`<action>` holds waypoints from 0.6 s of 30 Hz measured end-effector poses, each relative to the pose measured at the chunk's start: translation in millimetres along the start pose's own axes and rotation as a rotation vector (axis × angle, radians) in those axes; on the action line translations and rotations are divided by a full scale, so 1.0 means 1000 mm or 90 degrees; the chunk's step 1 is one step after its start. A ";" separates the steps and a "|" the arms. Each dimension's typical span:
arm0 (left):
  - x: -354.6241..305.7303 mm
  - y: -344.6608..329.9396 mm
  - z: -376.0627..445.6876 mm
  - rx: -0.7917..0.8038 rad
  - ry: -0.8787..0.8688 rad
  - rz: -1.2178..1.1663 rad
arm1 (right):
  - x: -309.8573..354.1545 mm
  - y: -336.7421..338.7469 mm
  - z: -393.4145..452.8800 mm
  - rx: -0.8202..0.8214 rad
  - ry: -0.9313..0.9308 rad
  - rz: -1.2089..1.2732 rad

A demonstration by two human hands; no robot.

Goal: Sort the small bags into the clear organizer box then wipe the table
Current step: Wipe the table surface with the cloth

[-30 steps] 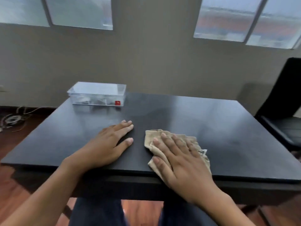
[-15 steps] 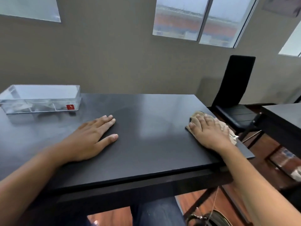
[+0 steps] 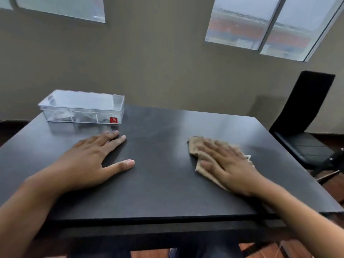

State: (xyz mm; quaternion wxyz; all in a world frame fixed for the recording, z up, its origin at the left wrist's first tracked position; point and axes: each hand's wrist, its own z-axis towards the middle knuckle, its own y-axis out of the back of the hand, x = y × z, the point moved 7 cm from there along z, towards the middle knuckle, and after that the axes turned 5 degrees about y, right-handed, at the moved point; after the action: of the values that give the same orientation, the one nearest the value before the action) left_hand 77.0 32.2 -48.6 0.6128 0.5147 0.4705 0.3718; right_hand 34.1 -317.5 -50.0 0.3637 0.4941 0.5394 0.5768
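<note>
A clear organizer box (image 3: 81,107) with a lid and a small red label stands at the far left of the black table (image 3: 167,192); pale small bags show faintly inside it. My right hand (image 3: 229,164) lies flat with straight fingers on a beige cloth (image 3: 195,146), pressing it against the right half of the tabletop. My left hand (image 3: 93,161) rests flat on the table, fingers spread, just in front of the box and apart from it.
A black chair (image 3: 305,116) stands at the table's right side. A grey wall with windows (image 3: 260,25) runs behind the table. Wooden floor shows below the near edge.
The right hand slid the cloth from the table's middle out to the right edge, then back toward the centre-right. The left hand stayed flat in place. The view swung right and back.
</note>
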 end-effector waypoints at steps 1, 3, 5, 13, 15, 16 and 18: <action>0.003 -0.001 -0.003 -0.002 0.007 -0.007 | -0.012 0.003 0.016 -0.014 -0.031 -0.008; 0.003 -0.003 -0.005 -0.010 0.017 -0.017 | -0.028 0.009 0.055 -0.040 -0.093 -0.014; 0.002 -0.005 -0.005 -0.017 0.027 -0.022 | -0.027 0.012 0.098 -0.051 -0.127 -0.005; 0.005 -0.004 -0.005 -0.034 0.045 -0.034 | 0.088 -0.010 0.168 -0.035 0.029 -0.001; 0.005 -0.004 -0.006 -0.033 0.042 -0.031 | 0.106 -0.016 0.145 -0.035 0.066 -0.001; 0.005 -0.004 -0.007 -0.034 0.042 -0.029 | 0.112 -0.018 0.130 -0.036 0.084 -0.004; 0.002 -0.002 -0.006 -0.041 0.039 -0.025 | 0.117 -0.020 0.100 -0.035 0.116 -0.009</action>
State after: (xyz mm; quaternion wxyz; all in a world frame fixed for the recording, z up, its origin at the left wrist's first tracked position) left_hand 72.0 35.7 -51.0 0.6216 0.4740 0.4864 0.3902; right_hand 99.0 -176.4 -56.2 0.3307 0.4256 0.5576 0.6313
